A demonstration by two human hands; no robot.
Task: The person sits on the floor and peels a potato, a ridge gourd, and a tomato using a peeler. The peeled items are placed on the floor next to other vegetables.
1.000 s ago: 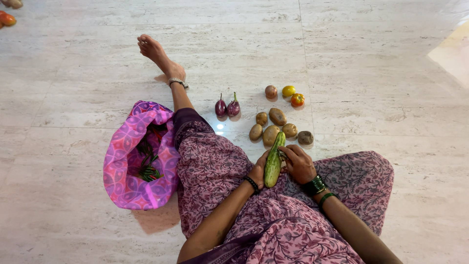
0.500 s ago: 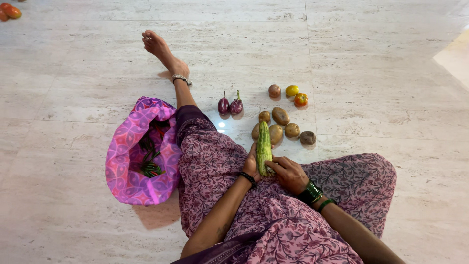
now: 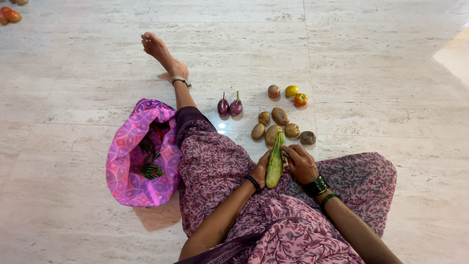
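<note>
I sit on the floor with a pale green cucumber (image 3: 275, 160) held over my lap. My left hand (image 3: 261, 171) grips its lower part from the left. My right hand (image 3: 300, 163) touches its upper part from the right, fingers curled against the skin. The cucumber points away from me, tip toward several brown potatoes (image 3: 279, 126) on the floor just beyond it.
Two small purple aubergines (image 3: 229, 105) lie left of the potatoes. Three tomatoes (image 3: 291, 94) lie farther back. A pink patterned cloth bag (image 3: 131, 161) with green chillies (image 3: 149, 156) inside sits by my left leg (image 3: 181, 93). More tomatoes (image 3: 10, 13) lie at the far left corner.
The cucumber pointed forward over the potatoes half a second ago; it has come back toward my lap and tilted right. My right hand has moved up along it.
</note>
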